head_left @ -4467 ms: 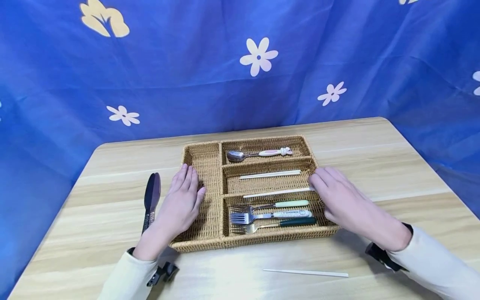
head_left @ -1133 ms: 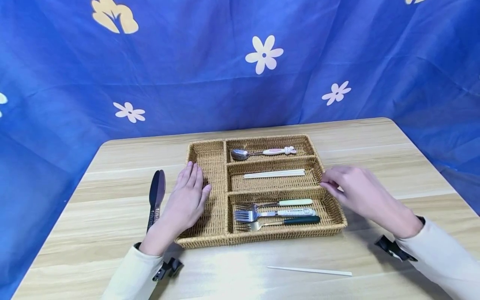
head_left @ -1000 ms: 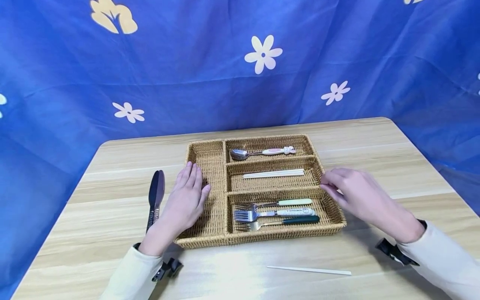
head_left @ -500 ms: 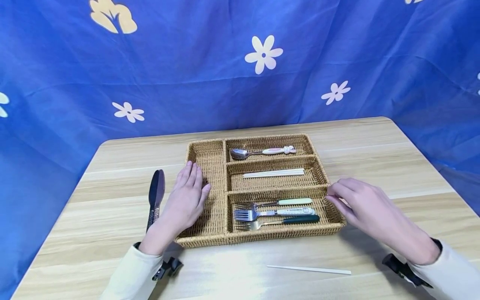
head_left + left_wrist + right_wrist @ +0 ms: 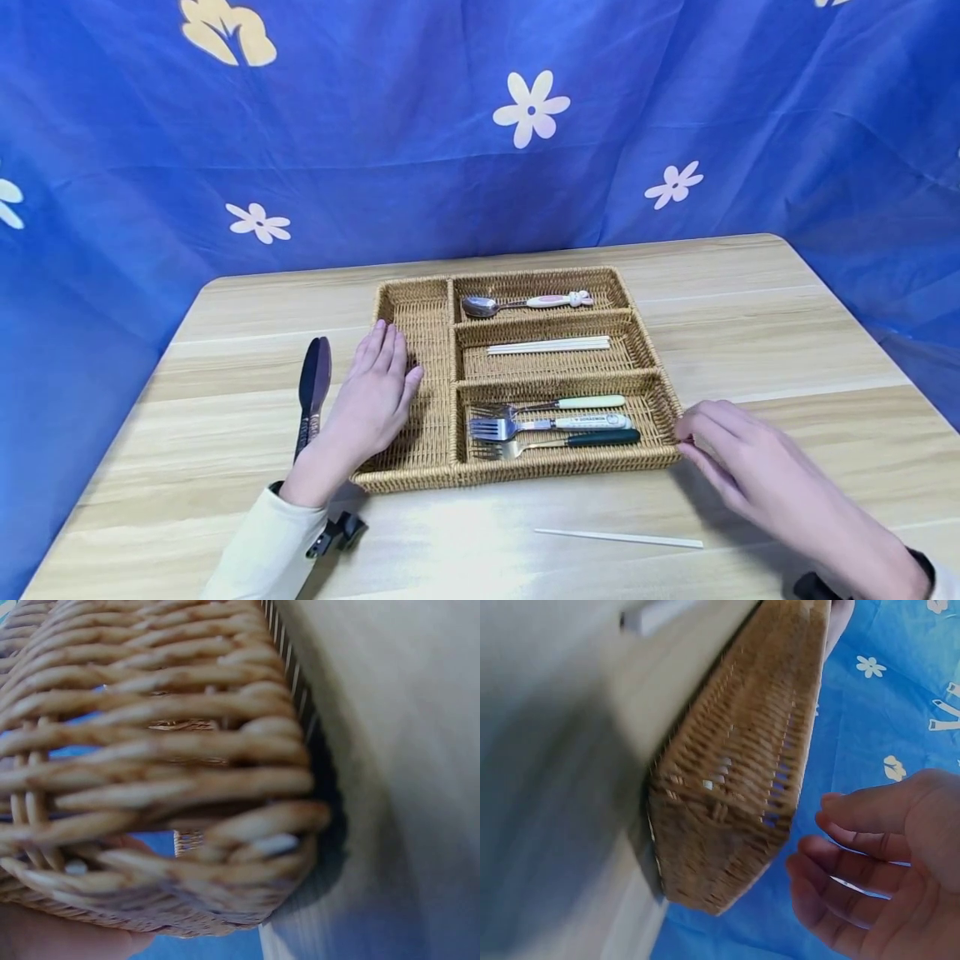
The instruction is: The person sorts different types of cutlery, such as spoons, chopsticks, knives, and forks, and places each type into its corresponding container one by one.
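Note:
A woven cutlery tray [image 5: 450, 392] lies on the table. My left hand [image 5: 372, 400] rests over its left wall, fingers straight, over the long left compartment. Close to the tray's front right corner is my right hand [image 5: 757, 475], fingers loosely bent; the right wrist view shows this hand [image 5: 877, 862] with nothing in it. Several white chopsticks [image 5: 547, 345] lie together in the middle compartment. In the front one sit a fork with a pale green handle [image 5: 591, 402], a fork with a white handle [image 5: 592, 422] and a fork with a dark green handle [image 5: 600, 438].
A spoon [image 5: 525, 302] with a white and pink handle lies in the back compartment. Two dark knives [image 5: 313, 387] are on the table left of the tray. A single white chopstick [image 5: 618, 538] lies in front of it. Behind the table hangs a blue curtain [image 5: 375, 167].
The chopstick that my right hand held at first now lies with the others in the middle compartment. My right hand has moved toward the tray's front right corner. My left hand stays put.

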Action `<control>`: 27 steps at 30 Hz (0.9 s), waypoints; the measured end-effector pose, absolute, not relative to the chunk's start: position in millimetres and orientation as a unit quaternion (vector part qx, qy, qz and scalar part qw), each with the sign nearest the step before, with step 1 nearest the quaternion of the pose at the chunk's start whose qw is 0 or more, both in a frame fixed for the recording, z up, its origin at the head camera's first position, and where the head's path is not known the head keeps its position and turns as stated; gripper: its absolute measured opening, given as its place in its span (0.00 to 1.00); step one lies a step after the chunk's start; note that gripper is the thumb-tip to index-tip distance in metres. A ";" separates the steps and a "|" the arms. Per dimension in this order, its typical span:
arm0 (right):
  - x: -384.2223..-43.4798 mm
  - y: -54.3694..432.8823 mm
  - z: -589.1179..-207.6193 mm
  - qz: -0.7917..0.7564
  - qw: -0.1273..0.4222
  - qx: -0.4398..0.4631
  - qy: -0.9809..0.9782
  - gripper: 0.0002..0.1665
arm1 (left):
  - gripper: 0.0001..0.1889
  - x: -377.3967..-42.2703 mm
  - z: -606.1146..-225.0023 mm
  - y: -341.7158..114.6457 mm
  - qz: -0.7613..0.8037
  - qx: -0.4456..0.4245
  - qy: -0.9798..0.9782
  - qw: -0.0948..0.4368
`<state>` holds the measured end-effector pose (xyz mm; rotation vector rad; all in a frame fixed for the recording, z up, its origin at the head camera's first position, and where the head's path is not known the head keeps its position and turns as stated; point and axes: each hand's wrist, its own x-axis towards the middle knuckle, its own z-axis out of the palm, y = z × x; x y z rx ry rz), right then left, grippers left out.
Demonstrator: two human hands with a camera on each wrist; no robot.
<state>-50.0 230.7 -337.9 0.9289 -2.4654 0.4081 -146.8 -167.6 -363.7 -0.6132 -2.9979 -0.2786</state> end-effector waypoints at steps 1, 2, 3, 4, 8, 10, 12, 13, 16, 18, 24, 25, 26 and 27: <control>-47.2 230.6 -339.4 0.152 0.235 0.340 -0.898 0.24 | 0.31 -146.8 -363.6 -167.8 -0.090 -0.200 -0.975 0.035; -43.8 230.5 -340.8 0.156 0.228 0.337 -0.900 0.24 | 0.31 -146.9 -363.4 -167.9 -0.090 -0.199 -0.975 0.034; -40.4 230.4 -342.2 0.158 0.221 0.333 -0.903 0.24 | 0.32 -146.9 -363.4 -168.0 -0.089 -0.198 -0.976 0.034; -37.2 230.5 -343.6 0.162 0.214 0.329 -0.905 0.23 | 0.32 -146.9 -363.4 -168.2 -0.089 -0.197 -0.976 0.032; -26.3 230.6 -351.6 0.177 0.201 0.315 -0.910 0.22 | 0.32 -146.6 -363.1 -168.4 -0.089 -0.195 -0.976 0.031; -22.9 230.3 -357.9 0.188 0.213 0.317 -0.905 0.20 | 0.31 -146.4 -362.8 -168.1 -0.089 -0.195 -0.976 0.031; -19.9 230.0 -364.6 0.201 0.212 0.321 -0.901 0.18 | 0.31 -146.1 -362.4 -167.7 -0.086 -0.196 -0.976 0.030; -18.1 230.2 -368.0 0.205 0.207 0.324 -0.900 0.17 | 0.31 -146.2 -362.6 -167.0 -0.085 -0.197 -0.976 0.029; -12.6 231.3 -376.0 0.222 0.173 0.331 -0.901 0.04 | 0.31 -146.4 -362.7 -166.1 -0.082 -0.199 -0.976 0.026; -9.1 231.5 -379.7 0.229 0.149 0.329 -0.904 0.08 | 0.31 -146.3 -362.1 -166.0 -0.080 -0.200 -0.976 0.028; -3.7 234.6 -386.9 0.252 0.088 0.323 -0.908 0.21 | 0.31 -146.6 -361.7 -166.7 -0.079 -0.198 -0.977 0.028; -3.5 235.7 -388.0 0.255 0.078 0.326 -0.907 0.20 | 0.31 -146.6 -361.7 -166.8 -0.080 -0.197 -0.977 0.027; -3.3 237.2 -389.2 0.257 0.068 0.329 -0.906 0.19 | 0.31 -146.7 -361.8 -166.8 -0.079 -0.197 -0.977 0.027; -3.3 238.5 -390.3 0.258 0.061 0.332 -0.905 0.18 | 0.31 -146.8 -362.0 -166.8 -0.079 -0.197 -0.977 0.026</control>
